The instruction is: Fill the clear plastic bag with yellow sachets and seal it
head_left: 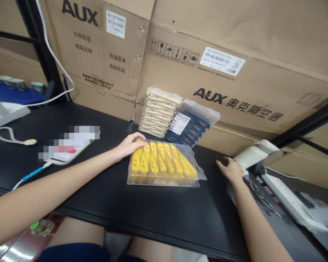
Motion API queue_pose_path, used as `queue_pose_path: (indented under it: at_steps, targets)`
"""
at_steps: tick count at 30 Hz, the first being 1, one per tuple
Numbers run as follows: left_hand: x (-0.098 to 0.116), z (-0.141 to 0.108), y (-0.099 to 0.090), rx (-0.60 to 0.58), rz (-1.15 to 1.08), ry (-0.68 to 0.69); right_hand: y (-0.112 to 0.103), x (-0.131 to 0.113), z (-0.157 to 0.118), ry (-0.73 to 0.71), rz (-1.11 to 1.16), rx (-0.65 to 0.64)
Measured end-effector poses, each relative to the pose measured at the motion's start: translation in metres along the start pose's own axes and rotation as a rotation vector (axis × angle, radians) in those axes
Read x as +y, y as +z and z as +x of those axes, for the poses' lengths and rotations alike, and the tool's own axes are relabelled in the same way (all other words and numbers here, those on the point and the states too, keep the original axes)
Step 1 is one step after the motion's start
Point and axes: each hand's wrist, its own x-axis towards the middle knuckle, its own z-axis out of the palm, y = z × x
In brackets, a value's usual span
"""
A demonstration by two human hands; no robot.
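Head view, looking down over a black bench (153, 214) backed by large brown cardboard cartons (235, 72) printed with AUX.

Left hand (129, 145) reaching in from the lower left, fingers loosely spread and resting flat on the top-left corner of a clear plastic pack of yellow items (164, 163); touching, not clamped around it. Pack lying flat near the middle of the bench, its yellow pieces ranked side by side.

Right hand (231, 169) just right of the pack, palm down on the bench, fingers together and relaxed, holding nothing (its far edge against a white device (265, 171) at the bench's right end).

Behind the pack, leaning on the cartons: a clear pack of cream-coloured items (158, 112) and, touching it on the right, a clear pack of dark items (194, 125) bearing a white label.

Further left on the bench: a phone (68, 149) with a pixelated screen, a blue-and-white cable (32, 173) plugged in, and a cream lanyard (11, 137).
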Motion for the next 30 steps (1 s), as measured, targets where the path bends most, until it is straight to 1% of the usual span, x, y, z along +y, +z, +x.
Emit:
queue_pose_path:
  at_steps: [3, 6, 8, 13, 19, 21, 23, 24, 25, 28, 30]
  targets:
    - [-0.001, 0.0, 0.0, -0.003, -0.001, 0.005, -0.006, 0.004, -0.002, 0.177, -0.029, 0.091]
    - [-0.001, 0.0, -0.001, -0.003, 0.011, 0.005, -0.007, 0.003, -0.004, 0.233, -0.018, 0.111]
    - [-0.002, 0.0, -0.001, -0.001, 0.014, 0.005, -0.007, 0.0, -0.005, 0.223, 0.007, 0.101]
    - [0.0, 0.0, -0.001, -0.015, 0.014, 0.003, -0.008, -0.009, -0.008, 0.132, 0.138, 0.042]
    - [0.006, -0.002, -0.003, -0.02, 0.018, 0.0, -0.017, -0.017, -0.012, 0.137, 0.351, 0.136]
    - [0.006, -0.002, -0.003, -0.022, -0.002, 0.006, -0.018, -0.025, -0.015, 0.107, 0.468, 0.13]
    - [0.005, -0.001, -0.003, -0.027, -0.037, -0.001, -0.018, -0.038, -0.021, 0.058, 0.608, 0.047]
    - [0.004, -0.001, -0.002, -0.027, -0.059, -0.007, -0.018, -0.045, -0.025, 0.029, 0.68, -0.03]
    - [0.004, -0.001, -0.002, -0.023, -0.081, -0.015, -0.019, -0.054, -0.03, -0.002, 0.748, -0.136]
    - [0.002, -0.001, 0.0, 0.017, -0.129, -0.034, -0.026, -0.077, -0.047, -0.113, 0.892, -0.538]
    - [0.0, -0.002, 0.0, 0.048, -0.153, -0.044, -0.032, -0.088, -0.058, -0.159, 0.941, -0.743]
